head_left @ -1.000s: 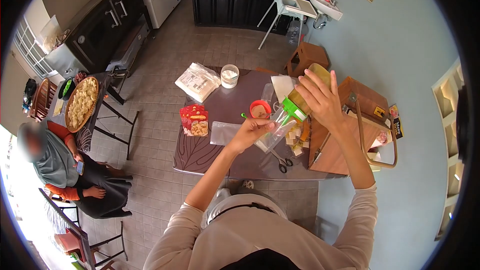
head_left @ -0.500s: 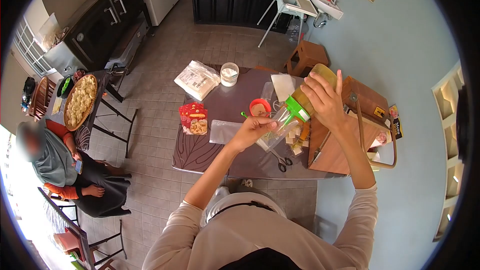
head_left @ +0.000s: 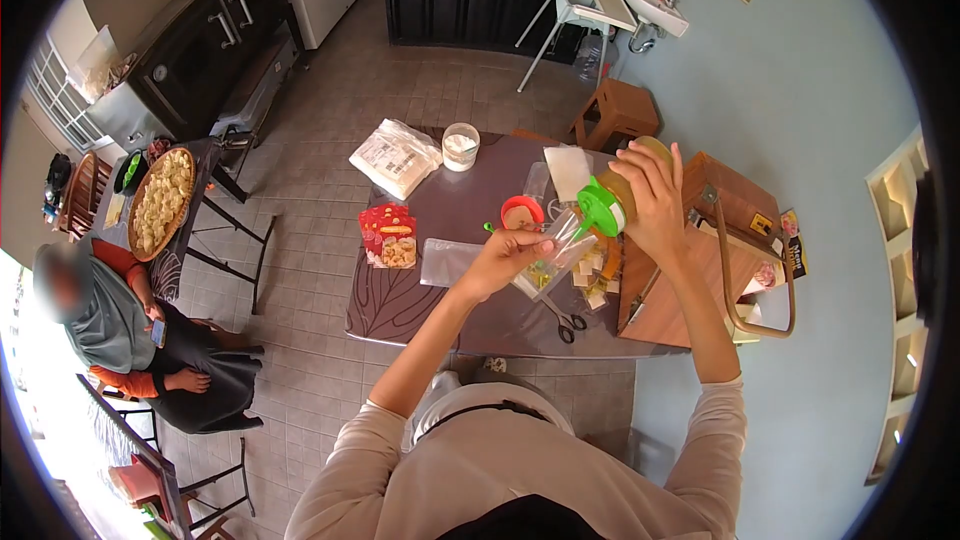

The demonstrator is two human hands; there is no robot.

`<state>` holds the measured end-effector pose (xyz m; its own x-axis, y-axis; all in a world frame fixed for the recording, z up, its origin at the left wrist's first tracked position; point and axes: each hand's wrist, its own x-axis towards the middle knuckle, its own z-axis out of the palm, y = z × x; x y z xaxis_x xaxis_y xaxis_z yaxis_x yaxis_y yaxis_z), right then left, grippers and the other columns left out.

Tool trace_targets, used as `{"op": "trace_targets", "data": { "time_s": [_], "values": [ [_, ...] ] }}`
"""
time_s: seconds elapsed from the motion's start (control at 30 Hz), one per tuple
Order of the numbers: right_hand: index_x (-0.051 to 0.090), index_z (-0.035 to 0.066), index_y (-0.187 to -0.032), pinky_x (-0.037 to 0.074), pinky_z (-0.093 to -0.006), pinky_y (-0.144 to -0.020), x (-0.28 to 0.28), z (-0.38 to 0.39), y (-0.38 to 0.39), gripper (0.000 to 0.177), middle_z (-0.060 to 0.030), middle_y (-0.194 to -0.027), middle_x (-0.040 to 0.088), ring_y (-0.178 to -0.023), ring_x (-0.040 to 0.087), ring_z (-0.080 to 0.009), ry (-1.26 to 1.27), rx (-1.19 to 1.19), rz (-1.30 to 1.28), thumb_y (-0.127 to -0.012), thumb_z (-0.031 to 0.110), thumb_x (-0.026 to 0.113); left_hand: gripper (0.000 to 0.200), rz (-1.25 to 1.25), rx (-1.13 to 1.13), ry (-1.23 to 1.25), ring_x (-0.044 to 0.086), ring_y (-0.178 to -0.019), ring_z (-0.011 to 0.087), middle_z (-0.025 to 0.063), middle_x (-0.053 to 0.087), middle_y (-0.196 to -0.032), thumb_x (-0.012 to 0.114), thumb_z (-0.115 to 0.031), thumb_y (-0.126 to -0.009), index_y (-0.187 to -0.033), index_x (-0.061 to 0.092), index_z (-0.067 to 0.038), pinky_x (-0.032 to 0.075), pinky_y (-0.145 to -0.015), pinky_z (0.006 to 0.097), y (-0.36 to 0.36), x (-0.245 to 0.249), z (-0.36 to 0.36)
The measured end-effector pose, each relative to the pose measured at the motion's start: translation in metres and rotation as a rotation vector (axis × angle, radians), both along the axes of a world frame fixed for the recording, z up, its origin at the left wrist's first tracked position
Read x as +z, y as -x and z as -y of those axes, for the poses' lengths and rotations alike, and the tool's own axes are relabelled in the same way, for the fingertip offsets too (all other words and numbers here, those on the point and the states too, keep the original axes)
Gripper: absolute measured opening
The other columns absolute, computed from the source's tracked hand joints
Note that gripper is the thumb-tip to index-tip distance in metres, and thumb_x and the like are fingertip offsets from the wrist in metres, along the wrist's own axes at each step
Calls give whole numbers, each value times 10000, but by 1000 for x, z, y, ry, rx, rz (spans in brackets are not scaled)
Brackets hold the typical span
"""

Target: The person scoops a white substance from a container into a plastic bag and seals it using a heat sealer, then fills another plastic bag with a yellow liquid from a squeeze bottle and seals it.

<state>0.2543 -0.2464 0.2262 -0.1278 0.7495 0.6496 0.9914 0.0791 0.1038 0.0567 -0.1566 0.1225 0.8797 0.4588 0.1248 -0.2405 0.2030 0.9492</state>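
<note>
My left hand [head_left: 503,262] pinches the edge of a small clear plastic bag [head_left: 562,252] over the table. Yellowish-green contents show at the bag's lower end. Wrapped round a bottle of yellow liquid, my right hand [head_left: 650,202] holds it tilted. The bottle's green cap [head_left: 602,206] points down and left, its spout at the bag's mouth. Beneath and behind the bag are a red bowl [head_left: 517,210] with brownish powder and several pale small packets [head_left: 597,285]. Black-handled scissors [head_left: 568,327] lie just below.
A wooden box [head_left: 660,290] with a handle stands at the table's right. Red printed cards [head_left: 388,235], flat clear bags [head_left: 450,263], a white package [head_left: 397,160] and a tub of white powder [head_left: 459,150] lie leftward. A seated person [head_left: 120,305] holds a phone near a snack tray [head_left: 163,202].
My right hand has turned the bottle, and its green cap has moved slightly up and right, facing the camera more. My left hand keeps the bag nearly in place.
</note>
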Motion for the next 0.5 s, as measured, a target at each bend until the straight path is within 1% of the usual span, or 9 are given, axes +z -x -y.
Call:
{"op": "trace_targets", "data": {
  "time_s": [0.03, 0.1, 0.13, 0.2, 0.23, 0.3, 0.4, 0.47, 0.5],
  "values": [
    [567, 97, -993, 201, -539, -1039, -3, 0, 0, 413, -45, -1061, 554, -1124, 477, -212, 0, 0, 0, -603, 31, 684, 275, 2, 4, -4, 499, -853, 57, -6, 593, -906, 577, -210, -881, -1050, 628, 1, 401, -791, 219, 1, 0, -1],
    [544, 88, -1009, 200, -534, -1034, -12, 0, 0, 514, -61, -1057, 550, -1117, 474, -251, 6, 5, -215, -536, 54, 742, 274, -1, 12, -12, 499, -850, 55, -4, 599, -898, 577, -209, -881, -1045, 629, 4, 403, -788, 218, 2, -1, -2],
    [544, 88, -1009, 200, -534, -1034, -18, 0, 0, 514, -61, -1057, 550, -1117, 474, -251, 7, 5, -216, -536, 54, 742, 273, -4, 18, -20, 500, -847, 53, -1, 605, -890, 576, -208, -882, -1040, 630, 7, 404, -785, 216, 2, -1, -3],
    [517, 80, -1047, 311, -477, -988, -33, -1, 1, 559, -80, -1056, 547, -1068, 513, -267, -18, 5, -456, -546, 72, 764, 262, 1, 42, -20, 508, -831, 51, 1, 617, -886, 577, -195, -881, -1035, 631, 10, 411, -768, 211, 4, -5, -5],
    [517, 80, -1047, 311, -477, -988, -41, 2, 3, 559, -80, -1056, 547, -1068, 513, -267, -18, 6, -457, -546, 72, 764, 251, 8, 65, -20, 516, -815, 48, 4, 628, -882, 577, -181, -881, -1031, 631, 13, 417, -751, 206, 6, -6, -5],
    [498, 49, -1076, 451, -309, -834, -64, 8, 10, 591, -87, -1037, 568, -990, 557, -190, 54, 1, -902, -557, 74, 778, 233, 36, 117, 3, 533, -802, 50, 9, 638, -888, 576, -162, -880, -1023, 633, 12, 430, -733, 207, 13, -4, -9],
    [481, 56, -1094, 458, -305, -797, -131, 19, 21, 573, -82, -1048, 551, -946, 569, -193, 44, 81, -1012, -587, 51, 748, 198, 109, 250, 60, 566, -792, 57, 23, 653, -900, 575, -128, -876, -1003, 637, 10, 454, -712, 216, 23, -5, -19],
    [494, 46, -1084, 453, -317, -799, -156, 27, 59, 561, -73, -1035, 553, -929, 563, -189, 135, 107, -1345, -584, 49, 749, 180, 156, 333, 89, 580, -795, 62, 33, 658, -906, 574, -113, -873, -990, 640, 8, 466, -708, 223, 26, -3, -24],
    [494, 49, -1090, 454, -321, -794, -181, 27, 73, 576, -69, -1018, 557, -916, 565, -193, 147, 147, -1357, -579, 64, 759, 174, 151, 368, 57, 586, -807, 70, 42, 659, -905, 576, -111, -871, -983, 639, 6, 473, -715, 232, 27, -2, -25]
  ]
}}
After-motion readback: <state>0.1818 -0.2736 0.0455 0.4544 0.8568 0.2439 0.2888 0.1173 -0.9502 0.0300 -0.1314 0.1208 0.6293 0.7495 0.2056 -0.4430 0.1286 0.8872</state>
